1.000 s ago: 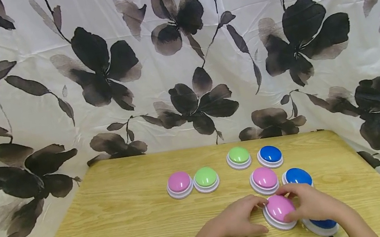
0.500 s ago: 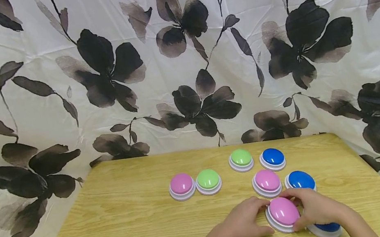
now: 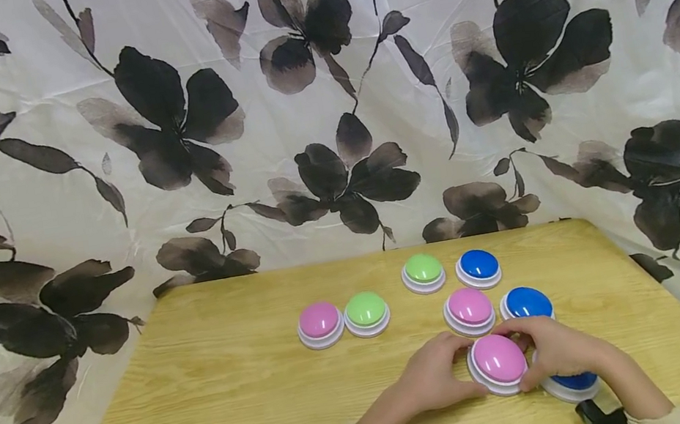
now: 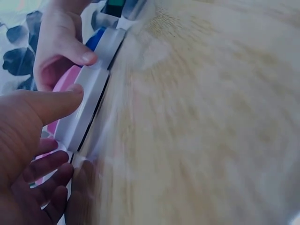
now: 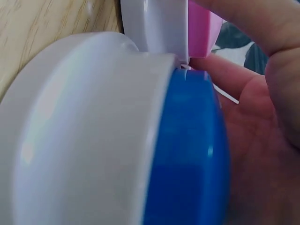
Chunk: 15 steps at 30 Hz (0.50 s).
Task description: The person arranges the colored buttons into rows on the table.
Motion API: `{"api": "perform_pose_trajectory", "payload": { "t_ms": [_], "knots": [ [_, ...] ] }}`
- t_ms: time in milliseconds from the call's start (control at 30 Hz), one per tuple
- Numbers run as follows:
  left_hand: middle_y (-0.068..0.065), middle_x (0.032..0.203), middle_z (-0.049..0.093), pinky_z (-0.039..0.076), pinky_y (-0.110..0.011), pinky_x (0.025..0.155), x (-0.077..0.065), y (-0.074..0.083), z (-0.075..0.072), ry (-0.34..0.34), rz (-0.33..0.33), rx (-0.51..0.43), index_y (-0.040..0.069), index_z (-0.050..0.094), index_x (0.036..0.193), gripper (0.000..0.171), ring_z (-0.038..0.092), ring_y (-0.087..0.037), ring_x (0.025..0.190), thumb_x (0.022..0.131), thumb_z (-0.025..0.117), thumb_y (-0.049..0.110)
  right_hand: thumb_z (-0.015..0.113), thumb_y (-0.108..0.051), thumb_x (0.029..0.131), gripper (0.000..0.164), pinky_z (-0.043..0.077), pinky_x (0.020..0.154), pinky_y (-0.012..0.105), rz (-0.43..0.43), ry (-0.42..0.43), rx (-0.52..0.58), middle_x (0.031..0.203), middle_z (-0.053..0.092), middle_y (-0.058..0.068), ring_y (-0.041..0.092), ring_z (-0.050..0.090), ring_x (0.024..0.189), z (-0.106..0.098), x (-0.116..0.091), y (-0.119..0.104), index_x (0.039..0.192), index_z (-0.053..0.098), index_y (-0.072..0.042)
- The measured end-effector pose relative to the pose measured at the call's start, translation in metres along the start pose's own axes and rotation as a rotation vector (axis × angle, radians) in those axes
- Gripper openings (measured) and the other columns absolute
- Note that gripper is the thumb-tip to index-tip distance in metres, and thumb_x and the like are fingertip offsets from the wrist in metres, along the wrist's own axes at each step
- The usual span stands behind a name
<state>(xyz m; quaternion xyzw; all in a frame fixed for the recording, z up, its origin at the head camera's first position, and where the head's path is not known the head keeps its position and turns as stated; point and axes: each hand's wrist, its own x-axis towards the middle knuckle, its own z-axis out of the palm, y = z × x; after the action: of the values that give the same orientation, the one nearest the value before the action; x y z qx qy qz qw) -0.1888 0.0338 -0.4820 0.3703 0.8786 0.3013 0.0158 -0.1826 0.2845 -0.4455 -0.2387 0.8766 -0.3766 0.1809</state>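
A pink push button (image 3: 499,357) with a white round base sits on the wooden table, held from both sides. My left hand (image 3: 431,377) curves round its left edge, and in the left wrist view the thumb (image 4: 61,104) presses on the white base. From the right, my right hand (image 3: 561,353) grips the same base, index finger at the back and thumb at the front. Partly under the right palm stands a blue push button (image 3: 575,382); it fills much of the right wrist view, its white base close against the pink one's.
Behind the hands stand another pink button (image 3: 470,306) and a blue one (image 3: 528,302). Farther back are a green button (image 3: 424,268) and a blue button (image 3: 479,264). To the left, a pink button (image 3: 319,320) sits beside a green one (image 3: 366,309). A floral cloth (image 3: 322,96) hangs behind.
My right thumb has slid off the pink dome down to the base's front edge. My left hand has closed in, its thumb coming to the base. The head view has shifted slightly.
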Motion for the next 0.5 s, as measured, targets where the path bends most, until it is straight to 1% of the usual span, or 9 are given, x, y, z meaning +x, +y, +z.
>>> {"api": "perform_pose_trajectory", "payload": {
  "t_ms": [133, 200, 333, 433, 500],
  "knots": [
    [0.014, 0.118, 0.060, 0.042, -0.020, 0.094, 0.0066, -0.0032, 0.0025, 0.028, 0.001, -0.021, 0.024, 0.062, 0.129, 0.069, 0.053, 0.000, 0.110, 0.070, 0.085, 0.049, 0.091, -0.028, 0.065, 0.073, 0.052, 0.079, 0.031, 0.010, 0.003, -0.022, 0.110, 0.062, -0.002, 0.020, 0.058, 0.092, -0.0035, 0.0036, 0.0007, 0.127, 0.058, -0.011],
    [0.015, 0.117, 0.061, 0.043, -0.020, 0.093, 0.0088, -0.0039, 0.0040, 0.037, -0.001, -0.021, 0.025, 0.062, 0.129, 0.068, 0.053, 0.001, 0.109, 0.069, 0.085, 0.050, 0.092, -0.029, 0.064, 0.072, 0.051, 0.079, 0.031, 0.024, 0.005, -0.020, 0.110, 0.062, -0.002, 0.020, 0.058, 0.092, -0.0050, 0.0039, 0.0018, 0.126, 0.059, -0.013],
    [0.015, 0.115, 0.061, 0.044, -0.020, 0.092, 0.0113, -0.0040, 0.0068, 0.048, -0.020, -0.028, 0.025, 0.064, 0.126, 0.066, 0.054, 0.001, 0.107, 0.069, 0.085, 0.050, 0.092, -0.029, 0.064, 0.071, 0.052, 0.079, 0.031, 0.032, 0.013, -0.016, 0.110, 0.062, -0.002, 0.021, 0.058, 0.092, -0.0065, 0.0029, 0.0056, 0.125, 0.060, -0.014],
    [0.015, 0.112, 0.062, 0.043, -0.019, 0.091, 0.0120, -0.0040, 0.0080, 0.045, -0.031, -0.054, 0.024, 0.065, 0.124, 0.064, 0.054, 0.001, 0.104, 0.068, 0.086, 0.048, 0.091, -0.030, 0.064, 0.071, 0.052, 0.079, 0.031, 0.021, 0.016, -0.010, 0.112, 0.063, -0.002, 0.021, 0.059, 0.092, -0.0057, 0.0015, 0.0079, 0.126, 0.060, -0.014],
    [0.015, 0.109, 0.061, 0.044, -0.017, 0.087, 0.0116, -0.0040, 0.0097, 0.041, -0.033, -0.075, 0.023, 0.066, 0.122, 0.063, 0.054, 0.001, 0.101, 0.068, 0.087, 0.046, 0.091, -0.030, 0.065, 0.071, 0.052, 0.079, 0.032, 0.017, 0.016, 0.000, 0.112, 0.063, -0.003, 0.020, 0.060, 0.092, -0.0043, -0.0005, 0.0089, 0.127, 0.060, -0.014]
  ]
}}
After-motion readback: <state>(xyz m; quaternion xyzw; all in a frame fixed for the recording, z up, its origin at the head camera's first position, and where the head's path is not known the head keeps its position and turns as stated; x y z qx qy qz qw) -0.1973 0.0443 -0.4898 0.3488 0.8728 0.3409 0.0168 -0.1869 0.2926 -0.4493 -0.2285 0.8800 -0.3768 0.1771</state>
